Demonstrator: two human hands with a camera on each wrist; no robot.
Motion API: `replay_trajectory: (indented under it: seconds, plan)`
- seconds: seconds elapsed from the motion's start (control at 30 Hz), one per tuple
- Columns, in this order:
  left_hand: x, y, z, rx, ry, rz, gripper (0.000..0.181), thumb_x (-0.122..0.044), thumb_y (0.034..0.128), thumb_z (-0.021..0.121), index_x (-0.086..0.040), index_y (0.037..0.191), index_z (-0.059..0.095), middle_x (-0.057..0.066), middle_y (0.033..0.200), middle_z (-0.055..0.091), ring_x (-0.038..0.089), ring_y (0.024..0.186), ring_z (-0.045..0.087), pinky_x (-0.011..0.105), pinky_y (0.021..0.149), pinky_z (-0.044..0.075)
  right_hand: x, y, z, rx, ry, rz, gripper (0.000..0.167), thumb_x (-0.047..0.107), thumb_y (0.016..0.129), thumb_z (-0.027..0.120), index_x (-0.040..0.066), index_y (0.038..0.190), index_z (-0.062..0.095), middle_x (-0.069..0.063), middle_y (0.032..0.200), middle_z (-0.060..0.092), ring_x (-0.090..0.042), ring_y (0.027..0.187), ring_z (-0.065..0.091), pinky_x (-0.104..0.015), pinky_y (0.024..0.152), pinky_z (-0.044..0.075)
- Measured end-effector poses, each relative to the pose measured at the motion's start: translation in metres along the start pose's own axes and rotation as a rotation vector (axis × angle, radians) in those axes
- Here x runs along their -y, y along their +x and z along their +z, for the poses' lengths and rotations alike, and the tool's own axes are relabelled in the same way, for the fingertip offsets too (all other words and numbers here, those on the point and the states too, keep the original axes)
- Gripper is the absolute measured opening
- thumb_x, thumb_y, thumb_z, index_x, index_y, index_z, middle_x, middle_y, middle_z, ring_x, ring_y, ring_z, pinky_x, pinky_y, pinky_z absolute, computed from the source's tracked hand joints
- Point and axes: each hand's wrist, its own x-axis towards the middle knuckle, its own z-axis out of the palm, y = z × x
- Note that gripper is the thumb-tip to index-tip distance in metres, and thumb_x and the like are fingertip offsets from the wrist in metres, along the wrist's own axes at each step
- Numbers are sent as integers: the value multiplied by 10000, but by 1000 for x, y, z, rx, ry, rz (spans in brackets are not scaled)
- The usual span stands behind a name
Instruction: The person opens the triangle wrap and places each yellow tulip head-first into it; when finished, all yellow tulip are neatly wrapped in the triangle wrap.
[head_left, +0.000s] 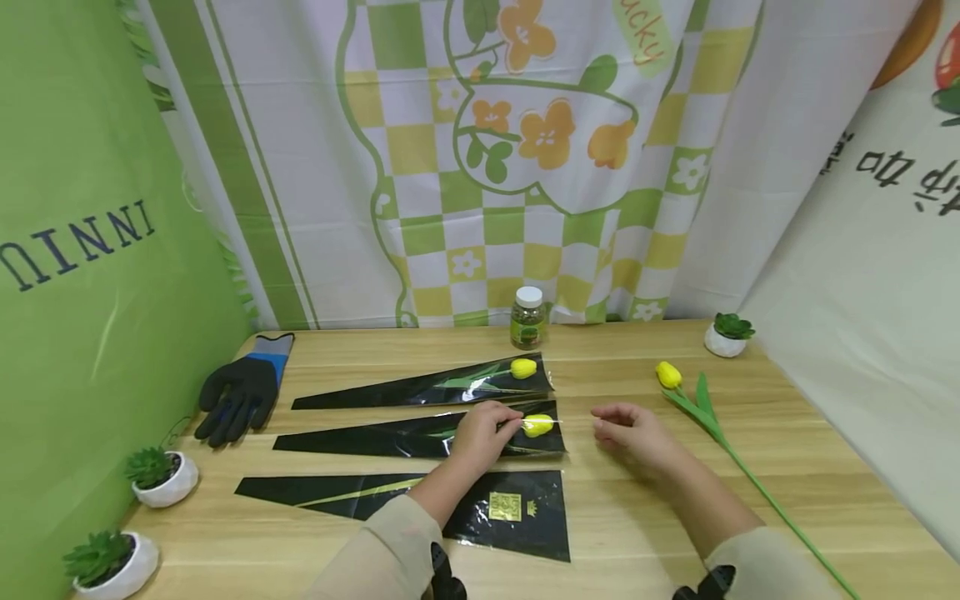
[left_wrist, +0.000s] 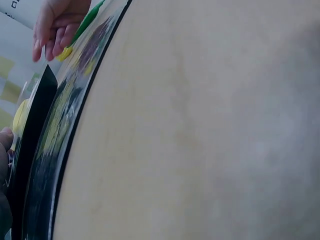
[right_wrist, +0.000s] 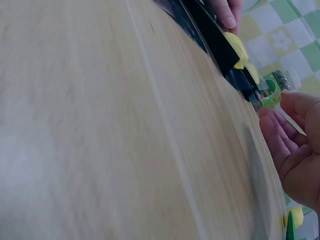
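Three long black flower sleeves lie side by side on the table. My left hand (head_left: 480, 433) pinches the clear front of the middle sleeve (head_left: 360, 437) with thumb and finger, next to the yellow tulip head (head_left: 537, 426) inside it. Beyond is the far sleeve (head_left: 375, 393), holding another yellow tulip (head_left: 522, 368). The near sleeve (head_left: 525, 529) lies flat, with gold print, under my left forearm. My right hand (head_left: 637, 433) hovers right of the middle sleeve's wide end, fingers loosely bent, holding nothing. A loose long-stemmed yellow tulip (head_left: 727, 442) lies to its right.
A white-capped jar (head_left: 528, 321) stands at the back by the patterned curtain (head_left: 510, 233). At the left lie a black and blue glove (head_left: 243, 392) and two potted succulents (head_left: 165, 479). A third succulent (head_left: 727, 337) sits at the back right.
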Motion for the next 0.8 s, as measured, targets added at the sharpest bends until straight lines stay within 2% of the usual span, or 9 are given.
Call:
replay_trajectory:
  seconds: [0.1,0.23,0.33,0.67,0.8]
  plan:
    - [2,4,0,24,14,-12,211,-286,955,637,-173,1075,769,11,1055,712,196,1006,661,366,885,549,-1,-10,-12,6,-27,-23,455,140,984,587,-121,1340,479,-122,1133,604,-56,926,625,-222,838,565]
    - [5,9,-1,52,37,-21,219,-299,959,630,-187,1094,761,-5,1075,710,189,1019,655,362,886,549,-4,-20,-31,38,-108,-138,466,151,993,577,-167,1316,468,-202,1136,632,-22,896,653,-240,829,579]
    - [6,14,-2,54,55,-21,218,-298,957,633,-188,1093,762,-8,1076,715,190,1028,655,362,891,550,-5,-29,-43,35,-143,-182,472,161,991,584,-168,1310,475,-201,1129,648,-6,889,666,-241,821,585]
    - [13,27,-5,78,91,-20,238,-309,969,612,-183,1113,754,-6,1088,721,198,1052,652,374,928,541,-8,-59,-67,-63,-168,-119,491,183,987,594,-147,1330,474,-191,1191,655,30,899,657,-244,819,587]
    - [14,32,-7,73,116,5,227,-294,960,627,-172,1098,759,-3,1061,728,202,1023,659,374,912,543,-11,-66,-77,-89,-179,-112,487,173,986,594,-155,1324,473,-167,1162,682,38,894,656,-242,813,589]
